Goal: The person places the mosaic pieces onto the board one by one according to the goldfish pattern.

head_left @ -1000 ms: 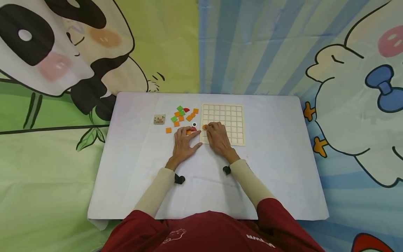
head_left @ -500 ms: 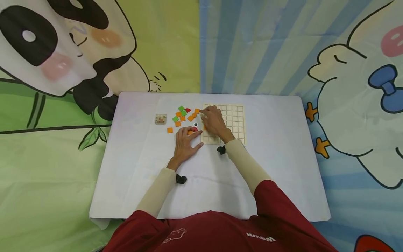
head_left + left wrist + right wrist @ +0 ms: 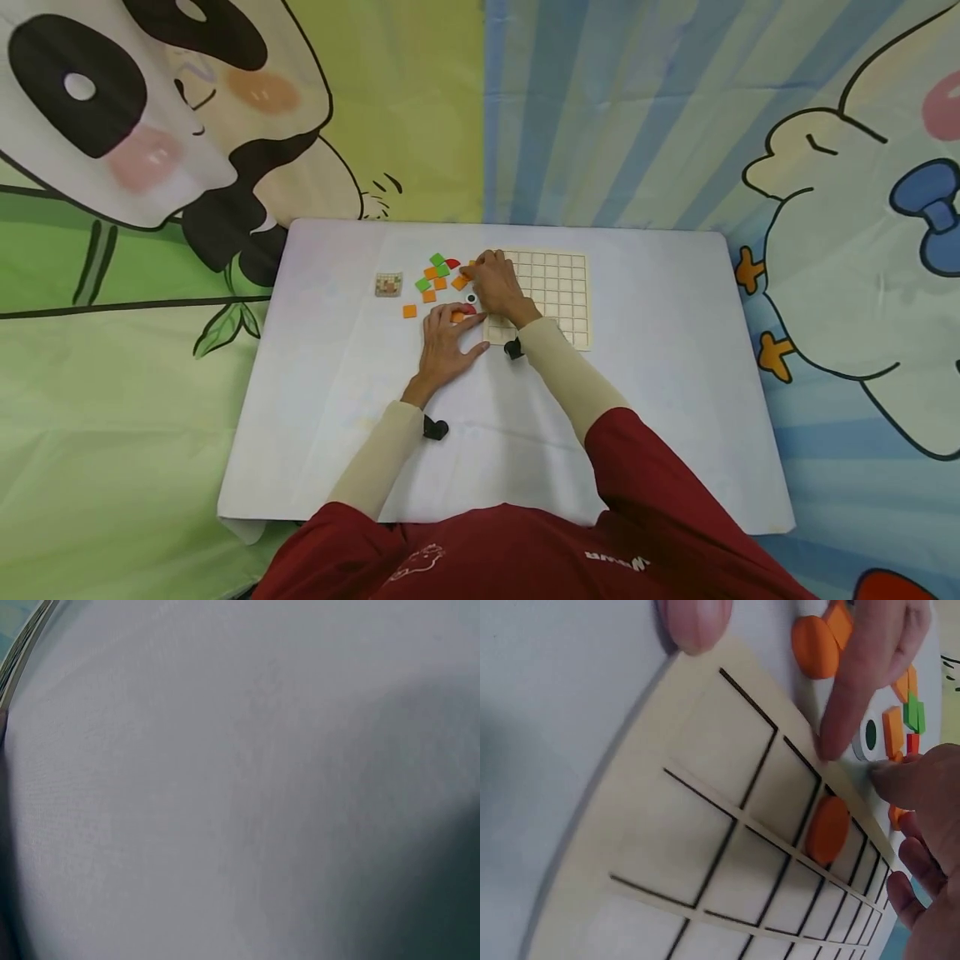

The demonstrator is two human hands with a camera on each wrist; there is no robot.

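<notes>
My left hand (image 3: pixel 444 343) rests on the white cloth at the board's left edge, fingers spread. An orange square (image 3: pixel 457 317) and a red piece (image 3: pixel 469 308) lie by its fingertips. My right hand (image 3: pixel 497 282) reaches across the left side of the wooden grid board (image 3: pixel 558 292), its fingertips at some orange pieces (image 3: pixel 460 283). Close by lies a white ring with a dark centre (image 3: pixel 471 298). In the right wrist view, one orange disc (image 3: pixel 829 829) sits on the grid, and another orange round piece (image 3: pixel 815 646) lies beyond the left index finger.
Green pieces (image 3: pixel 423 285), orange squares and a red piece (image 3: pixel 453 263) lie scattered left of the board. A small patterned tile (image 3: pixel 388 284) lies farther left. White cloth covers the table (image 3: pixel 637 350), and only cloth shows clearly in the left wrist view.
My right hand has moved from the board's lower left up and leftward to the loose orange pieces, leaving an orange disc on the grid. The left hand stays in place.
</notes>
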